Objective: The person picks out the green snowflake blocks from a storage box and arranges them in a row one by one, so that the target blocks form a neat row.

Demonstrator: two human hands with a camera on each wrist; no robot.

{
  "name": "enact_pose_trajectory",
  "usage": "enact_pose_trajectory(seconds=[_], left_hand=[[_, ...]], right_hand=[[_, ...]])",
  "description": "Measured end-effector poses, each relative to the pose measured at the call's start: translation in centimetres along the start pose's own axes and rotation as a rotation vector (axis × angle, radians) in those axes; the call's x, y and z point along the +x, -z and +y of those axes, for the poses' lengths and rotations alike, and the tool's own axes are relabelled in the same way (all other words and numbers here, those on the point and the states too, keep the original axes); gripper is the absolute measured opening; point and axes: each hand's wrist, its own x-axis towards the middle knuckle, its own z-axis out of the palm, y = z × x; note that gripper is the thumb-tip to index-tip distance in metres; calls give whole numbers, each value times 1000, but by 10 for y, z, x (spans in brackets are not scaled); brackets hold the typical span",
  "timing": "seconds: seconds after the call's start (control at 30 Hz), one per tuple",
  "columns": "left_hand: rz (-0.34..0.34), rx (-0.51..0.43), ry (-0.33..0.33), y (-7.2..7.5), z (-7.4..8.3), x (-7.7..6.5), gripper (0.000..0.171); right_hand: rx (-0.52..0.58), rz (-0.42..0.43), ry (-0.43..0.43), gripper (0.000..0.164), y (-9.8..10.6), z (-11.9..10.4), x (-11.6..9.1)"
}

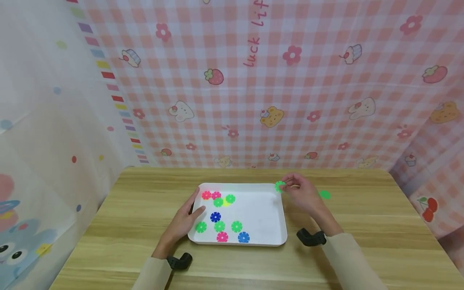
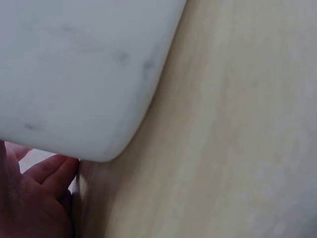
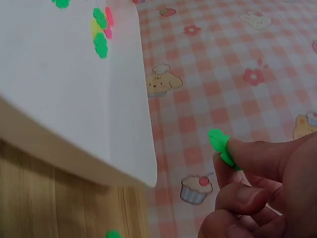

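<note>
A white rectangular tray point(image 1: 261, 213) lies before me with several notched plastic snowflake discs in its left part. Among them are a pink disc point(image 1: 222, 237), a green disc point(image 1: 237, 226), a dark blue disc point(image 1: 215, 217) and a lighter blue disc point(image 1: 244, 237). A yellow disc is partly covered by green ones. My left hand point(image 1: 185, 219) grips the tray's left side, thumb over the rim. Between thumb and finger, my right hand point(image 1: 301, 193) pinches a green snowflake disc point(image 3: 218, 140) at the tray's far right corner.
Right of the tray, another green disc point(image 1: 325, 194) lies on the wooden table point(image 1: 362, 217), beyond my right hand. A pink checked cloth point(image 1: 246, 100) hangs behind the table's back edge, and a pale printed cloth point(image 1: 79, 121) hangs at the left.
</note>
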Motion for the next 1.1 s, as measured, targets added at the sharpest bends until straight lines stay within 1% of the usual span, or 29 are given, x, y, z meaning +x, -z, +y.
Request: enact_pose_trajectory(seconds=[0.17, 0.43, 0.57, 0.7, 0.83, 0.9, 1.0, 1.1], left_hand=[[-3, -10, 0, -1, -1, 1, 66], [1, -10, 21, -2, 0, 1, 67], [-4, -18, 32, -1, 0, 0, 67], [2, -11, 32, 0, 0, 0, 67], [-1, -4, 26, 1, 0, 0, 67], [-1, -5, 24, 0, 0, 0, 67], [3, -9, 29, 0, 0, 0, 67], [6, -9, 28, 0, 0, 0, 67]], right_hand=[[-16, 29, -45, 25, 22, 9, -2], [-73, 57, -73, 33, 67, 36, -12], [-48, 96, -103, 38, 84, 52, -16], [8, 163, -114, 38, 94, 69, -16], [-9, 244, -117, 38, 101, 86, -15], [-13, 275, -133, 38, 104, 94, -15], [25, 315, -191, 37, 106, 104, -14], [93, 352, -261, 29, 108, 115, -12]])
